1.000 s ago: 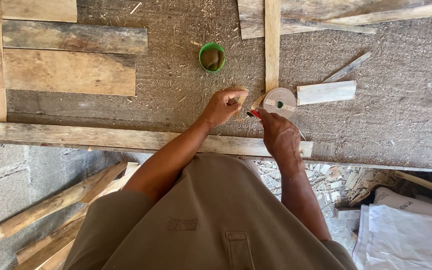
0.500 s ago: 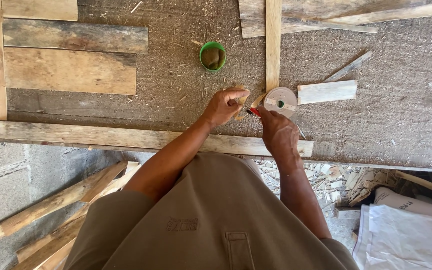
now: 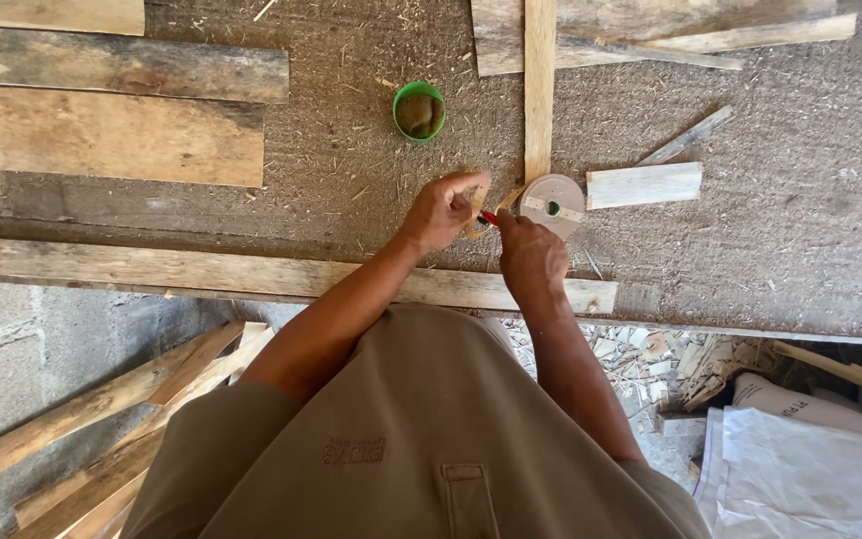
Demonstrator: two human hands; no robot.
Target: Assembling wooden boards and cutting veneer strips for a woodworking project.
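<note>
My left hand (image 3: pixel 443 211) pinches a small light wooden piece (image 3: pixel 478 204) over the dusty workbench (image 3: pixel 770 240). My right hand (image 3: pixel 529 255) is closed around a red-tipped tool (image 3: pixel 489 217), its tip against that piece. Just right of both hands lies a pale round spool (image 3: pixel 552 205) with a green centre, touching the end of a narrow upright slat (image 3: pixel 539 90). My forearms come up from the bottom over my tan shirt.
A green cup (image 3: pixel 419 110) stands behind my hands. Old planks (image 3: pixel 127 135) lie at back left, and a long board (image 3: pixel 251 274) lines the front edge. A short wood block (image 3: pixel 644 185) sits right of the spool. Scrap sticks (image 3: pixel 92 429) and white sacks (image 3: pixel 800 469) lie on the floor.
Both hands have stayed at the same spot with only slight finger shifts. The spool and boards have not moved.
</note>
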